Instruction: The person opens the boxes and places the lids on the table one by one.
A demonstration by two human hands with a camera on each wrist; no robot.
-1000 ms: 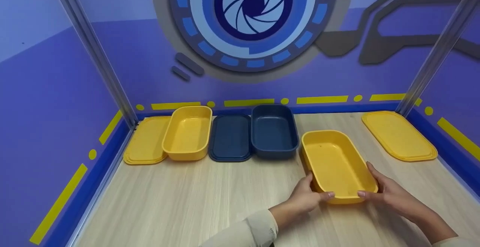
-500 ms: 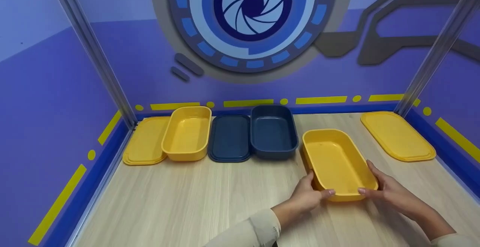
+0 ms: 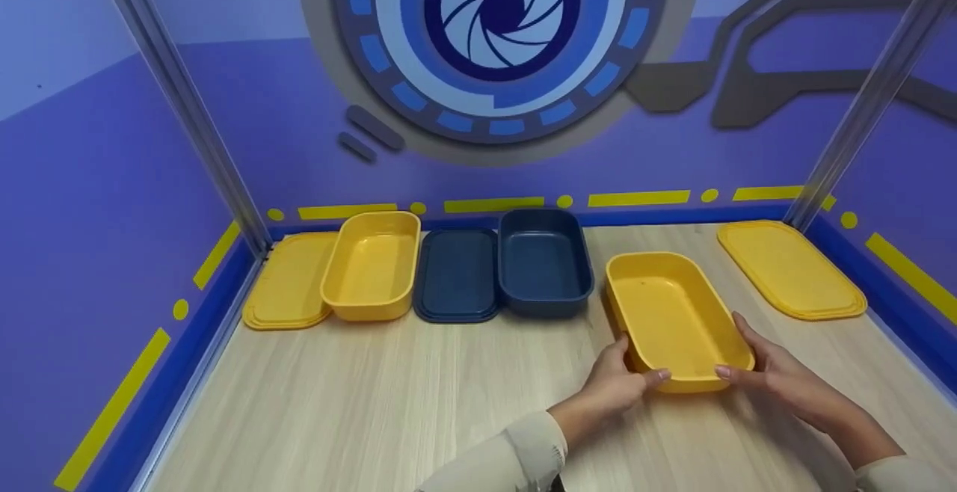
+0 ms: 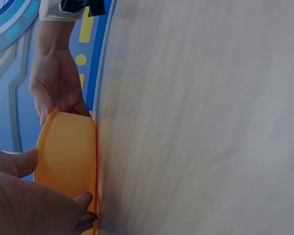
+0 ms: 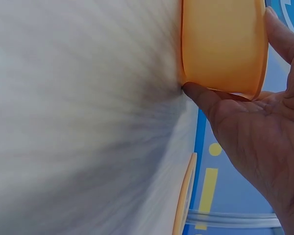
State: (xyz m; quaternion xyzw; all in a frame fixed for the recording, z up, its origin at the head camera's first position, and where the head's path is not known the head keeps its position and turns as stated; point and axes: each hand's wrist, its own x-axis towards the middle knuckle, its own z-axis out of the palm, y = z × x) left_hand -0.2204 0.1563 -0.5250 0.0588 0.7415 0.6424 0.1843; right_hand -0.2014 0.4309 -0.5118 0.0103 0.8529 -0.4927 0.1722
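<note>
A yellow rectangular food container [image 3: 691, 385], lidless with nothing inside, stands at the right of the table in the head view. Its near corners are gripped from both sides. My left hand [image 3: 617, 386] holds the left one, thumb at the rim and fingers along the side wall. At the opposite corner my right hand [image 3: 785, 383] does the same. In the left wrist view the container's end wall [image 4: 63, 152] sits between both hands, close to the tabletop. The right wrist view has the right hand [image 5: 259, 132] against the container, a fingertip near its base.
Along the back, left to right, are a yellow lid [image 3: 288, 283], a second yellow container [image 3: 371, 311], a navy lid [image 3: 457, 275] and a navy container [image 3: 546, 306]. Another yellow lid [image 3: 792, 271] lies by the right wall. Printed panels enclose the wooden table [image 3: 359, 402].
Both hands have moved the yellow container slightly away from me, toward the back of the table. The lids and other containers have stayed in place.
</note>
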